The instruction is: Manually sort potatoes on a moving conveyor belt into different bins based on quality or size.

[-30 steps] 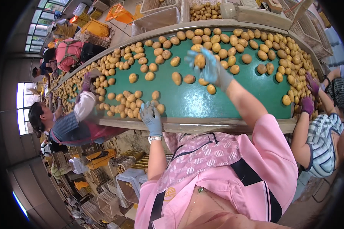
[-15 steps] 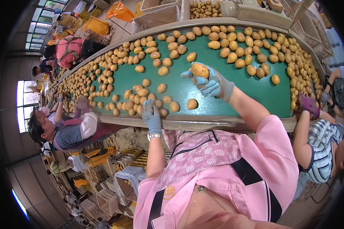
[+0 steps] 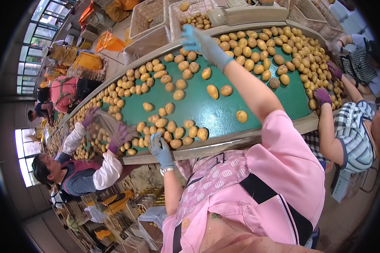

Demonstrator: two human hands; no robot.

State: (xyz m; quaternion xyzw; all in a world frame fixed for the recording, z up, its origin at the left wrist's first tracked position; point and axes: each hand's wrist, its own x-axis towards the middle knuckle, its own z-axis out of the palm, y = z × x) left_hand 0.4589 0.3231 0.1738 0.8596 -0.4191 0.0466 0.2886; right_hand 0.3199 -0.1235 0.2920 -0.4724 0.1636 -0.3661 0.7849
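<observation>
Potatoes [image 3: 213,91] lie scattered over a green conveyor belt [image 3: 198,111] in front of me. My right hand [image 3: 202,44], in a blue-grey glove, reaches across to the belt's far edge with its fingers spread and nothing in them. Beyond the fingertips a single potato [image 3: 184,6] shows against a pale plastic crate [image 3: 175,21]; whether it is in the air or resting, I cannot tell. At the near edge my left hand [image 3: 160,149], gloved alike, touches a cluster of potatoes [image 3: 172,126] with its fingers stretched out, gripping none.
To the left a co-worker's purple-gloved hands [image 3: 119,137] hover over the belt. Other purple-gloved hands [image 3: 323,96] touch the dense potato pile [image 3: 314,59] on the right. A raised wooden rim [image 3: 223,145] borders the near side. Another crate [image 3: 147,19] stands beyond the belt.
My right hand has let go of the potato it held and swung forward to the far edge. My left hand stays at the near cluster. The left co-worker's hands have lifted; the whole view has turned.
</observation>
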